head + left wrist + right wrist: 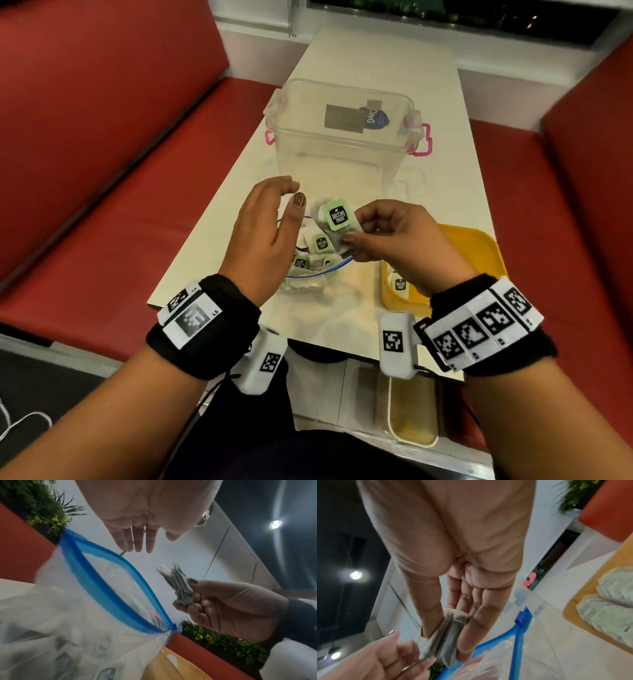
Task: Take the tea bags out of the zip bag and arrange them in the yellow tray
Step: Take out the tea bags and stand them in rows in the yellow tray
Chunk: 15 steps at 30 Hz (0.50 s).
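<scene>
Tea bags (317,243) still sit in the zip bag (318,274) on the table (376,68), so the job looks only partly done. On the left, the left hand (263,229) hangs over the bag mouth with loose fingers, holding nothing. In the middle, the right hand (394,236) pinches a small bunch of tea bags (337,217) above the zip bag. On the right, the yellow tray (479,246) already has a few in it.

1. A white table (370,68) runs up the middle of the head view.
2. Red seats (85,144) fill the left and right sides.
3. A white wall (260,20) is at the top.
4. Plants (39,503) sit upper left in the left wrist view.
5. A round lamp (275,524) shines upper right there.
</scene>
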### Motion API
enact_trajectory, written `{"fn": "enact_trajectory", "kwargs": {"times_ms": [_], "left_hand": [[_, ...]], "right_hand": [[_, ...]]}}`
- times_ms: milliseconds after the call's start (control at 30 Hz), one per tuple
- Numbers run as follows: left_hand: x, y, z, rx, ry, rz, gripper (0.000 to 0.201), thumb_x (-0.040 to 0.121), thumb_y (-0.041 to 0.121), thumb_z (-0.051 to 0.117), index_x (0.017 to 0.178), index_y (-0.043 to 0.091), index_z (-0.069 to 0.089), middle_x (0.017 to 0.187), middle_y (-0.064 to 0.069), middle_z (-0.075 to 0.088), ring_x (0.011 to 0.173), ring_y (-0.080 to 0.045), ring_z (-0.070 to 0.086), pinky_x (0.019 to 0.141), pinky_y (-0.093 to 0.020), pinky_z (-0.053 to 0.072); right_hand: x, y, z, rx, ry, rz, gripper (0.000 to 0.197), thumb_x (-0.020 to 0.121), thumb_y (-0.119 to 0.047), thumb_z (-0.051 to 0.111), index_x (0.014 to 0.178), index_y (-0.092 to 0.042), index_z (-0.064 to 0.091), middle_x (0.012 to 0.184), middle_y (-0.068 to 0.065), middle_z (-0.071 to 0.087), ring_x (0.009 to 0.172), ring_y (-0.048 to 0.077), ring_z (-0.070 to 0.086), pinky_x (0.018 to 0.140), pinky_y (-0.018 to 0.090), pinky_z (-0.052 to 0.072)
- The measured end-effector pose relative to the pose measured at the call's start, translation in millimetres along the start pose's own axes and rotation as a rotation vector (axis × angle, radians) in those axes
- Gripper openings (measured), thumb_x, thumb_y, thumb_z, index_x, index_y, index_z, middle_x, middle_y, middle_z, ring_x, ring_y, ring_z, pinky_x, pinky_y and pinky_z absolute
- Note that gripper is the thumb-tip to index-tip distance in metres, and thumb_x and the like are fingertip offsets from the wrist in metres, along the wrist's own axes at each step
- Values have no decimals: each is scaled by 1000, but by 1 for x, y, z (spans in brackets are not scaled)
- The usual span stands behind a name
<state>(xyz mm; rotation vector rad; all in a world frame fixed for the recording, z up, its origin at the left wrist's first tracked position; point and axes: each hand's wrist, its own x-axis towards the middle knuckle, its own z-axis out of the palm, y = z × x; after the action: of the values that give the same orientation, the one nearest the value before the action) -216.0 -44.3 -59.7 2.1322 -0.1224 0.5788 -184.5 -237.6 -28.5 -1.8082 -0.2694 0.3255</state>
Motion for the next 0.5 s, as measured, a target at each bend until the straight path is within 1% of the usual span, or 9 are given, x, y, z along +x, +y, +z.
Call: {"fn": "enact_trajectory", "kwargs": {"times_ms": [67,133,167,233,267,333,400,433,500], "left_hand": [[6,11,6,-31,-24,-12,49,98,45,30,120,11,56,118,5,55,110,-3,48,97,-14,35],[12,16,15,-105,-78,-71,44,100,47,30,114,17,59,110,5,58,99,1,50,92,-8,35],[15,19,19,-205,-121,-128,44,99,51,30,110,20,60,108,2,62,98,-2,54,94,-13,40],[21,25,28,-438,-213,-275,55,91,63,35,112,18,59,111,-3,67,105,-15,63,96,-36,49],[22,29,33,-544,-256,-338,53,89,61,41,115,18,58,114,-5,67,107,-21,64,95,-43,50],[23,38,45,-702,-303,-423,32,93,38,48,115,17,56,118,-13,65,110,-29,63,92,-47,53],[23,45,56,-803,-336,-500,22,98,16,44,118,15,52,118,-18,62,108,-32,64,87,-47,56],[22,47,61,-828,-360,-518,23,99,10,41,120,14,50,118,-18,63,105,-31,65,84,-45,57],[21,46,68,-841,-406,-528,26,100,7,38,123,15,47,118,-15,64,100,-27,67,79,-38,57]], "right_hand": [[-4,-3,-3,114,13,-10,11,81,0,69,86,-8,64,77,9,70,69,21,68,68,34,58],[-6,-5,-5,170,31,-25,11,82,1,68,89,-6,63,81,13,70,71,21,69,67,31,57],[-7,-6,-6,193,42,-28,12,83,1,68,91,-5,63,85,18,70,74,25,71,68,32,57],[-7,-5,-9,244,71,-34,13,83,0,67,95,-2,62,93,26,69,81,32,71,70,35,57],[-7,-4,-10,262,87,-35,15,84,-1,68,98,0,61,96,29,68,83,35,71,71,36,57],[-5,0,-12,270,134,-30,22,84,-2,68,102,7,59,100,34,64,87,39,70,70,36,59],[-5,4,-13,257,203,-25,24,84,-1,68,103,11,57,97,34,65,84,39,70,68,38,59],[-4,6,-13,225,239,-23,21,85,-1,67,101,9,59,93,30,67,80,35,71,66,37,59],[-3,14,-14,30,312,-35,14,84,-9,70,94,-2,65,86,15,71,72,25,70,62,34,56]]}}
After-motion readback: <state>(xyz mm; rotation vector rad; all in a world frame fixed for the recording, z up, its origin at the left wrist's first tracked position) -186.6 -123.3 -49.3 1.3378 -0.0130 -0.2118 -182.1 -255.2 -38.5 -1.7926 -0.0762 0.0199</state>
